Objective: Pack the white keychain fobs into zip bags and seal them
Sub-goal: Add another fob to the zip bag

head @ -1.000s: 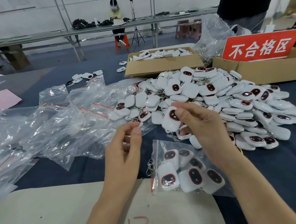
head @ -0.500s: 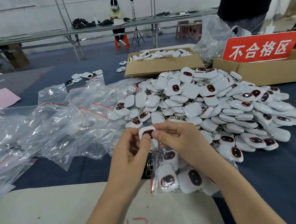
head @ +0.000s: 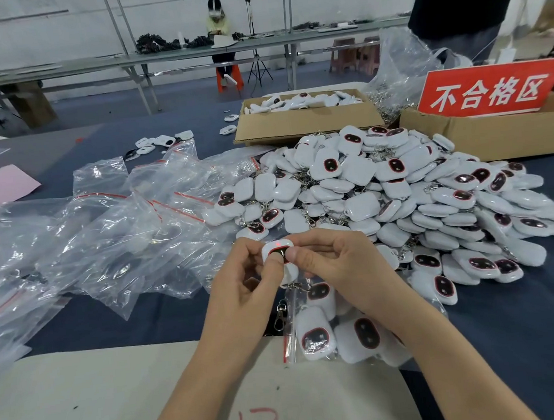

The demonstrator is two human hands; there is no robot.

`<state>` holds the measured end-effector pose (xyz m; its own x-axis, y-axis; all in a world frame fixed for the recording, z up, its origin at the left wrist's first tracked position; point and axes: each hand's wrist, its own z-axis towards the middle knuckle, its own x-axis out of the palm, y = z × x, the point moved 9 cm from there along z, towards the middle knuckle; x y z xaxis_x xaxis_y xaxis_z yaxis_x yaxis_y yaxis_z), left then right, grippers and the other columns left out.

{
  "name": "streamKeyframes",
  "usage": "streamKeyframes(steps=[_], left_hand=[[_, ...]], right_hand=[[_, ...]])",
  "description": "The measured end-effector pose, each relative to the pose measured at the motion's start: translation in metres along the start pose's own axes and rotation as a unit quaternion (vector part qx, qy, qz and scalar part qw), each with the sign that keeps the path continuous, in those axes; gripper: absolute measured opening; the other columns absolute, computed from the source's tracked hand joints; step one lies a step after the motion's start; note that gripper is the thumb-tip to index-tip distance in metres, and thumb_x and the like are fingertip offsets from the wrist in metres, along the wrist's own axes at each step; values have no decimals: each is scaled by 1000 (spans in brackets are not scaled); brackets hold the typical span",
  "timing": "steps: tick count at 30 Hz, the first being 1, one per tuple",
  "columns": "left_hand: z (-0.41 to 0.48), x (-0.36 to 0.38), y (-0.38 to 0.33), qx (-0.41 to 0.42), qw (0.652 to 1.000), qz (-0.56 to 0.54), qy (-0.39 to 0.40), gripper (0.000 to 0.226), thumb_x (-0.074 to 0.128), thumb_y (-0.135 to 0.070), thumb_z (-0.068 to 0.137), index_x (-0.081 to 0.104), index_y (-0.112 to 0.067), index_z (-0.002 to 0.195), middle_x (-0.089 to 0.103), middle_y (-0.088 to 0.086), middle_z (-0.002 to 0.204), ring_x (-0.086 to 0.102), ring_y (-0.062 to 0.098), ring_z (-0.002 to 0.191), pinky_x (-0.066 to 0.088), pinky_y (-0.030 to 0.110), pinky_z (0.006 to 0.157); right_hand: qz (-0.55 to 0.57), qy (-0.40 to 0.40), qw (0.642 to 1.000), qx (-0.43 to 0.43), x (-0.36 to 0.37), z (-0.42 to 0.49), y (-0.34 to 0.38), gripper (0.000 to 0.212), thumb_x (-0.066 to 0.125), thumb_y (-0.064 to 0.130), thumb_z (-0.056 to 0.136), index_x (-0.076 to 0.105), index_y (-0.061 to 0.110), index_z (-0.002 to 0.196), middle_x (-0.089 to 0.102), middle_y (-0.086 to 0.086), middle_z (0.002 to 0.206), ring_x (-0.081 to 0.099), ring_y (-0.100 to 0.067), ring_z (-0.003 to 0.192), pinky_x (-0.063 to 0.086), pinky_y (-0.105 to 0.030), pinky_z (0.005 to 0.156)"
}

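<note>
My left hand (head: pixel 243 288) and my right hand (head: pixel 336 265) together pinch one white keychain fob (head: pixel 277 248) above the near table edge, both thumbs on its dark red-rimmed face, where a small red light glows. Its metal clip (head: pixel 299 287) dangles below. Under my right wrist lies an open zip bag (head: pixel 333 334) with several fobs inside. A large pile of white fobs (head: pixel 387 198) spreads behind and to the right of my hands.
Empty zip bags (head: pixel 100 235) with red seal strips cover the left of the blue table. Two cardboard boxes stand behind the pile, one (head: pixel 307 121) with fobs, one (head: pixel 500 131) carrying a red sign (head: pixel 489 91). A white sheet (head: pixel 117 397) with red numbers lies nearest me.
My right hand lifted a fob from the pile and brought it toward me. My left hand rose to meet it, and both now hold it with thumbs on its face.
</note>
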<state>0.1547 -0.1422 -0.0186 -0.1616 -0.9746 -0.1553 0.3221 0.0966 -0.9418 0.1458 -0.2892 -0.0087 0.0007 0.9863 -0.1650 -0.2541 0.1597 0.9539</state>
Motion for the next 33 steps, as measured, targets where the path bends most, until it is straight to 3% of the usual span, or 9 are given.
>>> streamKeyframes(steps=[7,10,13,19,25,33], left_hand=[[-2,2,-4,0,1000,-22,-4,12,60,-36,92,64,-24,91,60,15,83,57,25,70,50,51,69],[-3,3,-6,3,1000,-22,0,15,60,-35,94,66,-22,95,63,13,86,60,32,74,52,57,76],[-3,4,-5,-1,1000,-23,8,16,59,-35,94,68,-22,98,66,11,88,63,40,83,52,60,80],[-3,9,-2,0,999,-19,33,19,64,-29,90,68,-23,107,72,4,94,64,33,90,53,41,81],[-2,9,1,-6,999,-13,29,22,67,-33,89,67,-29,111,73,2,94,66,28,86,55,44,81],[-1,9,4,-13,999,-25,37,18,69,-21,95,68,-29,112,73,5,97,66,33,93,54,49,87]], right_hand=[[15,2,1000,20,0,1,-5,14,70,18,92,75,25,103,77,13,87,71,1,79,54,-13,71],[15,2,999,30,0,0,-7,13,69,18,93,75,22,104,77,12,87,71,1,80,54,-13,72],[2,-6,999,36,-2,0,-9,15,69,20,93,74,19,107,78,9,92,73,-5,88,56,-19,82],[7,-15,998,53,-6,-1,-11,15,68,21,93,74,19,107,78,7,92,74,-9,88,57,-21,83],[12,-17,998,54,-8,0,-12,15,69,23,92,75,23,105,78,10,93,73,-5,87,55,-14,77],[25,-16,998,55,-6,1,-13,11,71,23,90,75,28,99,78,7,94,74,-9,90,58,-24,85]])
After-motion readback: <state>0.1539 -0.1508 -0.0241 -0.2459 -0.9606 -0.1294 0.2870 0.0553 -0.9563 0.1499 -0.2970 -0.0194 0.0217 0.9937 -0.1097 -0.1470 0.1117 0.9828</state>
